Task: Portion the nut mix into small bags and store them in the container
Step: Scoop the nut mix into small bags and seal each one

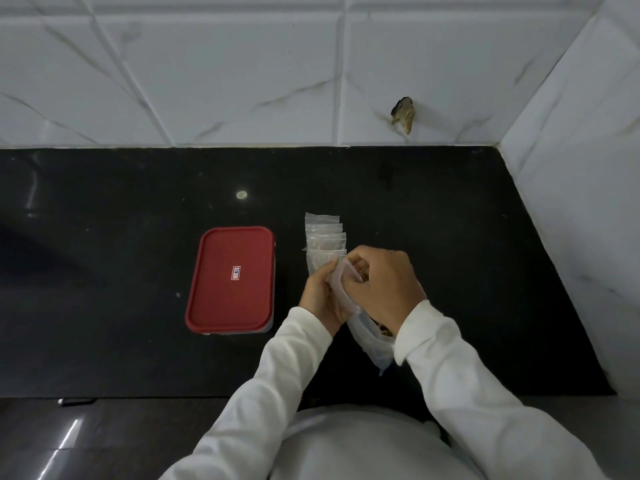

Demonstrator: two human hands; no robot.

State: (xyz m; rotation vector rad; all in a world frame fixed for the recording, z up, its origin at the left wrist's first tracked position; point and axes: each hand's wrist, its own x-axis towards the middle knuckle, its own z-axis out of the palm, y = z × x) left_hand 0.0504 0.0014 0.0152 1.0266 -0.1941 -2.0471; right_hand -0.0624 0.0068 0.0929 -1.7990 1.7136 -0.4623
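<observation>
A large clear plastic bag of nut mix is held above the black counter. My left hand grips its mouth from the left. My right hand pinches the mouth's other side, fingers curled at the opening. Brown nuts show through the bag near my right wrist. Behind my hands lies an overlapping row of several small clear zip bags, some holding brownish mix. A rectangular container with a red lid sits shut on the counter to the left.
White marble-look tiled walls rise behind the counter and on the right, with a chipped hole in the back wall. The counter's front edge runs below my arms. A small dark object lies at that edge on the left.
</observation>
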